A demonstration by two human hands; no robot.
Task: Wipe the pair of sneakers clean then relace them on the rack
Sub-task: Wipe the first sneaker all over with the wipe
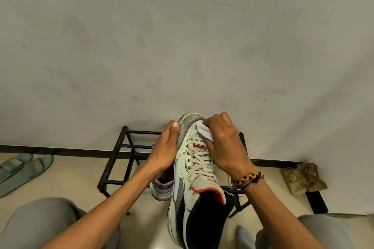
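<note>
A white high-top sneaker (194,170) with grey side panels, red trim and cream laces is held up over the black metal rack (119,159), toe pointing away from me. My left hand (166,149) grips its left side, thumb up by the toe. My right hand (224,145) holds a folded white wipe (204,132) pressed on the toe box. The second sneaker (162,187) sits on the rack below, mostly hidden behind my left forearm and the held shoe.
A pair of grey slides (22,170) lies on the floor at the left. A crumpled brownish cloth (303,178) lies by the wall at the right. My grey-trousered knees (40,222) frame the bottom corners. The wall stands close behind the rack.
</note>
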